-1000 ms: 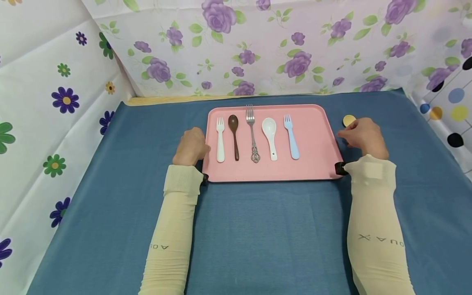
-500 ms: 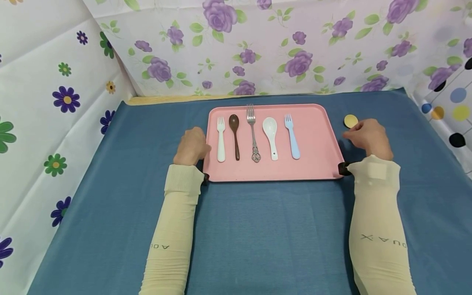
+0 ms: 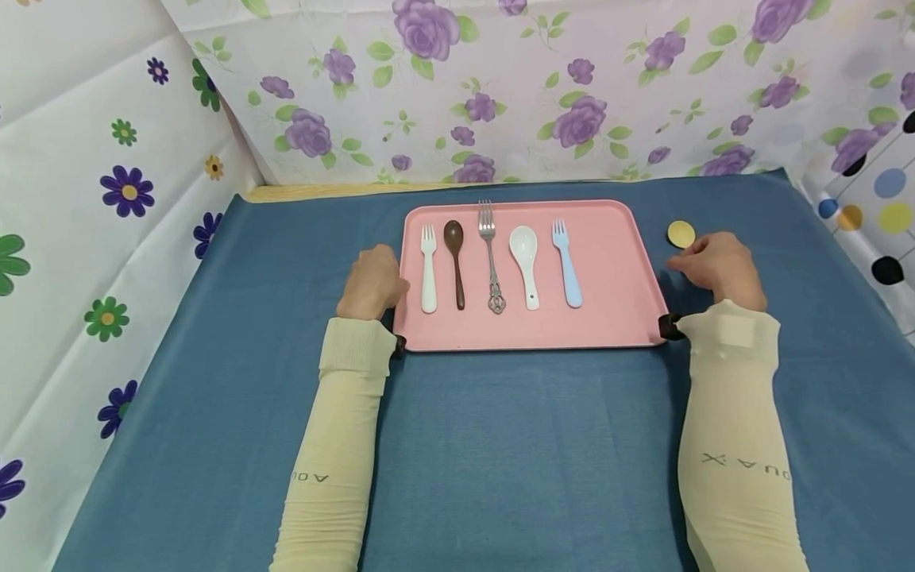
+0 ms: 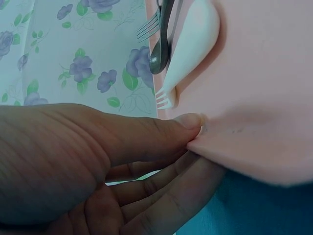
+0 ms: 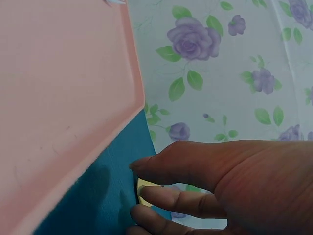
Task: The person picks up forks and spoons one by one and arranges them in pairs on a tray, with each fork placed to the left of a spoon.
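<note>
A pink tray (image 3: 622, 278) lies on the blue cloth. My left hand (image 3: 369, 284) pinches its left rim, thumb (image 4: 171, 131) on top and fingers underneath. On the tray, from left to right, lie a white fork (image 3: 428, 274), a dark brown spoon (image 3: 455, 258), a silver fork (image 3: 490, 262), a white spoon (image 3: 525, 262) and a light blue fork (image 3: 569, 270). The silver fork's tines reach over the far rim. Off the right rim, my right hand (image 3: 723, 270) holds nothing, its fingers loosely bent. A round yellow-topped piece (image 3: 681, 233) sits just beyond its fingertips.
The blue cloth (image 3: 529, 453) covers the table on all sides of the tray. A flowered curtain (image 3: 343, 95) hangs along the back, and another flowered sheet (image 3: 86, 262) rises at the left. Dotted cloth (image 3: 875, 214) borders the right side.
My right hand has drifted slightly right, farther from the tray's rim, leaving more of the yellow-topped piece visible. The left hand keeps its grip on the tray, which stays in place.
</note>
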Tool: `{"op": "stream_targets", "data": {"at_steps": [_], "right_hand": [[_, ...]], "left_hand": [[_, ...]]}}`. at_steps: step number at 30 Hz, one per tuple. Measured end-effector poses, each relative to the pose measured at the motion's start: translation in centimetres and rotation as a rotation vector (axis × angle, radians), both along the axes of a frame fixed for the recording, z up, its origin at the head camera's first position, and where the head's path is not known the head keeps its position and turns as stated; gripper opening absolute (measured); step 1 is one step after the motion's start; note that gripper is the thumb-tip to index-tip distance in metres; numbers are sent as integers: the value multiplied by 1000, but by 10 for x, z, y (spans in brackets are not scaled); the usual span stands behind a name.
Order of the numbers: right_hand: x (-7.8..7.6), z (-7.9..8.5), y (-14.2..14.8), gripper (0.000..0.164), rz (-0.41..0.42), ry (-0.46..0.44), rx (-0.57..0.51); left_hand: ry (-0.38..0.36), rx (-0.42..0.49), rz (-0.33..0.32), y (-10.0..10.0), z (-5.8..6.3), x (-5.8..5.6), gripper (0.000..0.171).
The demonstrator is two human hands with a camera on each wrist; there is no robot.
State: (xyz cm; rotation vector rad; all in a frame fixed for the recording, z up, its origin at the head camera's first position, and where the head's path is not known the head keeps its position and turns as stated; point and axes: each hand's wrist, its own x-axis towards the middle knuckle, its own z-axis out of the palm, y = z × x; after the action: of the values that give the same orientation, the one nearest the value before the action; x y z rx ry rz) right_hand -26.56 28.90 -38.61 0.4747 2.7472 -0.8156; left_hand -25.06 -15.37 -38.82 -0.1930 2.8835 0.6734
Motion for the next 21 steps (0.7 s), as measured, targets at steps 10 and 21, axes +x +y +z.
{"op": "stream_targets", "data": {"at_steps": [10,21], "right_hand": [[1,-2,1,35,-4,-4,-11],[3,-1,2,45,-66,-14,-25]], "left_hand": [[-10,-3,9,0,1,0,18],[2,4,2,0,1,0,20]]}}
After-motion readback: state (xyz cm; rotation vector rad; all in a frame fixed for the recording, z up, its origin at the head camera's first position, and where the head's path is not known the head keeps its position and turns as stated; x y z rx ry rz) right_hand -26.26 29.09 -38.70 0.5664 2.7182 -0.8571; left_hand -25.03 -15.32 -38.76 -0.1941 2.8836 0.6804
